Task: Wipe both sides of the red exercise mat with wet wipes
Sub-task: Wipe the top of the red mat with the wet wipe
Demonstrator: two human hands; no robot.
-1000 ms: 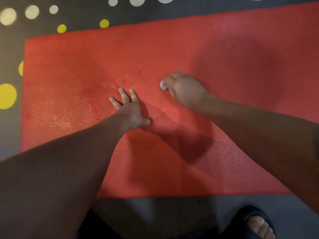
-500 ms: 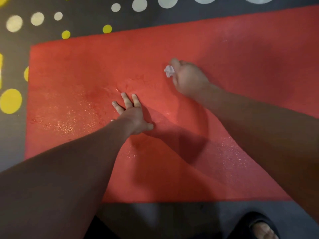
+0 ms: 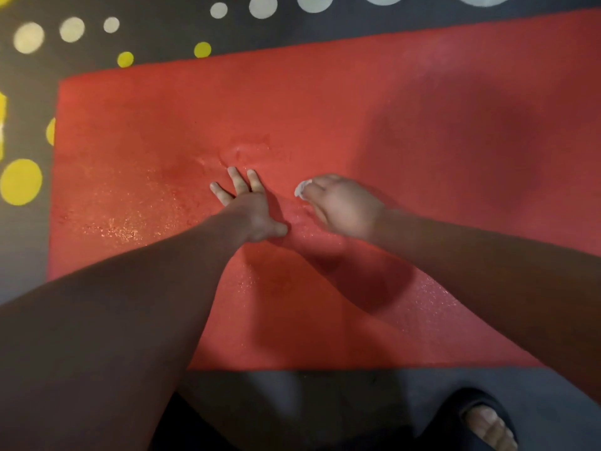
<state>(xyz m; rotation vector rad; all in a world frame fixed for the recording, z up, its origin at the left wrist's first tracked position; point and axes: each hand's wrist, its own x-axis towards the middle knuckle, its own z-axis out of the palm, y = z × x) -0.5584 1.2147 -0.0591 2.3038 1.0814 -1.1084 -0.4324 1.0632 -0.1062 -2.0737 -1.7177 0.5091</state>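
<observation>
The dark grey floor (image 3: pixel 162 30), dotted yellow and white, carries the flat red foam exercise mat (image 3: pixel 325 109), spread under me. My left hand (image 3: pixel 250 209) pins its middle, fingers straight and apart; my right hand (image 3: pixel 344 206) clamps its fingers on a crumpled white wet wipe (image 3: pixel 303 188) just beside. I'd wipe in overlapping strokes, pressing evenly; no writing shows.

Both hands on mat (image 3: pixel 325 102), wipe (image 3: pixel 302 187) rightward.

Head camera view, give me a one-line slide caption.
Left hand pressed flat on the red exercise mat while the right hand holds a wadded wet wipe to it.
</observation>
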